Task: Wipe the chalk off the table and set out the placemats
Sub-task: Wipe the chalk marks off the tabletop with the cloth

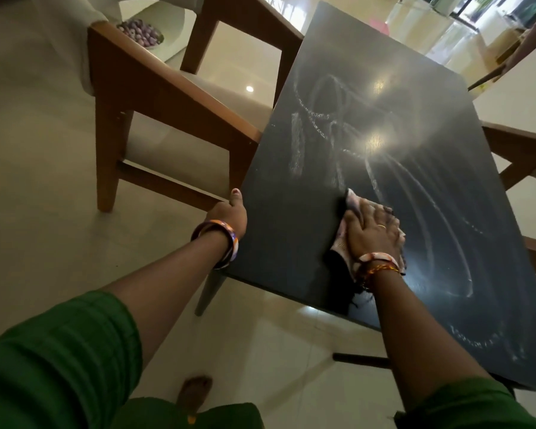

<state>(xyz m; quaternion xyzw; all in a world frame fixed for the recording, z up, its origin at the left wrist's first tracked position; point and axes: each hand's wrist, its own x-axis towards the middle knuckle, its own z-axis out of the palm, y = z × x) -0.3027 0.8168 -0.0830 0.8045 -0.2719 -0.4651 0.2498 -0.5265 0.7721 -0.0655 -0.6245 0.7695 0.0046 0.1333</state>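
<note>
Head view shows us wiping: our right hand [372, 226] presses a cloth [353, 201] flat on the dark worktop [291, 243], fingers spread, at centre frame. Our left hand [234, 212] grips the worktop edge, probably to steady it. Chalk [319, 119] remains above and right. We see no placemats.

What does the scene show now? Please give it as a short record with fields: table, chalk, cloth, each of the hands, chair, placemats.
table: dark top, seen at a slant
chalk: smeared white marks across the middle and far side; the near left part looks clean
cloth: light rag flat on the table, under the right hand
right hand: pressed flat on the cloth
left hand: holds the table's left edge, thumb on top
chair: wooden chair beside the table's left edge
placemats: none in view
</note>
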